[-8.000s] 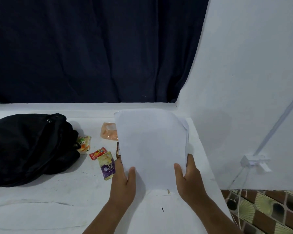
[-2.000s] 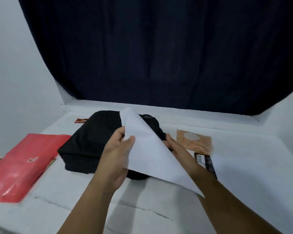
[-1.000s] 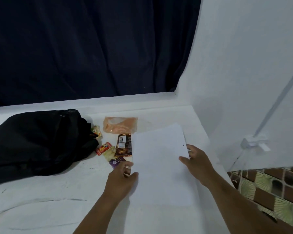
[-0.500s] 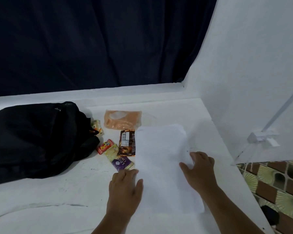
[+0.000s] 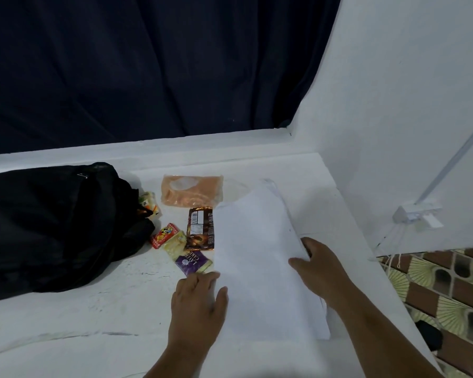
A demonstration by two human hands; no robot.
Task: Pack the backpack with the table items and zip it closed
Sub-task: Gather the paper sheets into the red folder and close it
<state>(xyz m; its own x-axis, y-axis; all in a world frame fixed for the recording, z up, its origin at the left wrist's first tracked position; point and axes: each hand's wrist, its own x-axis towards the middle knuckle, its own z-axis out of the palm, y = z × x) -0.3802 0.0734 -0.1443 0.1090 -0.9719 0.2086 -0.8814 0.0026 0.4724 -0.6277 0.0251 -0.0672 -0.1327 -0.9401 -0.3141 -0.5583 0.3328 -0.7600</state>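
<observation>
A stack of white paper (image 5: 260, 257) lies on the white table (image 5: 107, 317). My left hand (image 5: 200, 298) rests flat at its left edge, fingers straight. My right hand (image 5: 320, 266) curls its fingers round the stack's right edge. The black backpack (image 5: 49, 225) slumps at the left. Between backpack and paper lie snack packets: an orange pouch (image 5: 191, 190), a brown wrapper (image 5: 200, 229), a purple layer-cake packet (image 5: 193, 261), a red packet (image 5: 165, 235), a yellow packet (image 5: 176, 241) and a small one (image 5: 149, 204) against the backpack.
A dark curtain (image 5: 148, 64) hangs behind the table. A white wall (image 5: 407, 105) closes the right side, with a socket and cords (image 5: 418, 216). The table's right edge drops to a patterned tile floor (image 5: 448, 290).
The paper stack now lies on the table beside the snacks. My left hand has slid to its left edge and my right hand has taken hold of its right edge.
</observation>
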